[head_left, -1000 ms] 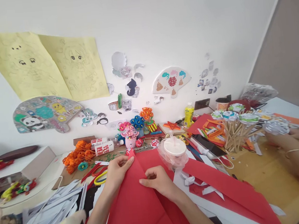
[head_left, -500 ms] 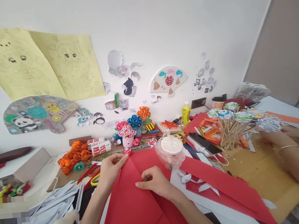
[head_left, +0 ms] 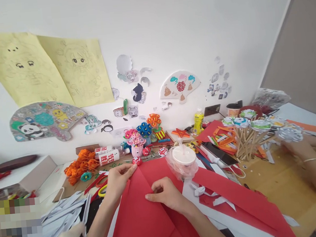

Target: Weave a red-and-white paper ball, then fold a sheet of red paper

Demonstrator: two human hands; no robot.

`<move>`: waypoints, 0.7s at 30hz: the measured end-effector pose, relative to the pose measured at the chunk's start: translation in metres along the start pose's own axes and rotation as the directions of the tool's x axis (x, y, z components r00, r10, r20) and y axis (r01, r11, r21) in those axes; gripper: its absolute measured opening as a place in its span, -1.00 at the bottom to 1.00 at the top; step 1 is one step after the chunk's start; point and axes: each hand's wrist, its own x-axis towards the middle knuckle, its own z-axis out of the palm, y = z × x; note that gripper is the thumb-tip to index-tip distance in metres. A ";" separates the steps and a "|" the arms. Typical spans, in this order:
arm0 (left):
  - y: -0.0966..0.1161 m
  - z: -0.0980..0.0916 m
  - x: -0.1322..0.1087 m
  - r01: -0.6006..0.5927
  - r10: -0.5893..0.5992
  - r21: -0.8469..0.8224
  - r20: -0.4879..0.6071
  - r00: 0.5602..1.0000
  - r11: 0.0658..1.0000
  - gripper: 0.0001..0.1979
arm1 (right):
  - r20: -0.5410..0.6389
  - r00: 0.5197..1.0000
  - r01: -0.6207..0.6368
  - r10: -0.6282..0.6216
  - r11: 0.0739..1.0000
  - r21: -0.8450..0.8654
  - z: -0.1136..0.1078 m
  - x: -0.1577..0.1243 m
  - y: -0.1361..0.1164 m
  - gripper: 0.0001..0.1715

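A large sheet of red paper (head_left: pixel 140 216) lies in front of me with a folded layer on top. My left hand (head_left: pixel 121 177) pinches its far tip between thumb and fingers. My right hand (head_left: pixel 166 195) has its fingers curled and its thumb against the slanting edge of the folded layer, a little nearer to me. Just past the left fingertips sits a small red-and-white wrapped lollipop (head_left: pixel 137 161). Behind the paper, to the right, stands a lidded drink cup (head_left: pixel 183 156) in a clear plastic bag.
Orange pipe-cleaner flowers (head_left: pixel 81 164), white paper strips (head_left: pixel 62 213) and yellow-handled scissors (head_left: pixel 102 191) lie left. To the right are more red paper (head_left: pixel 243 203), a phone (head_left: pixel 219 153) and a bundle of sticks (head_left: pixel 247 144). A co-worker's hand (head_left: pixel 295 145) holds a paper flower (head_left: pixel 289 132).
The view has shifted slightly, so everything sits a little further right in the picture. Both my hands keep their places on the red paper.
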 end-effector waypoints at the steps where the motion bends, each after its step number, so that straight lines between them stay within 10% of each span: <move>1: -0.001 0.000 0.001 0.000 0.000 -0.001 0.000 1.000 1.000 -0.51 | 0.006 1.000 0.002 -0.002 1.000 0.002 0.000 0.000 0.001 -0.49; 21: 0.002 -0.002 -0.002 -0.041 0.040 -0.019 -0.045 0.998 0.999 -0.60 | 0.041 0.999 0.007 -0.006 1.000 -0.018 -0.003 0.000 0.001 -0.46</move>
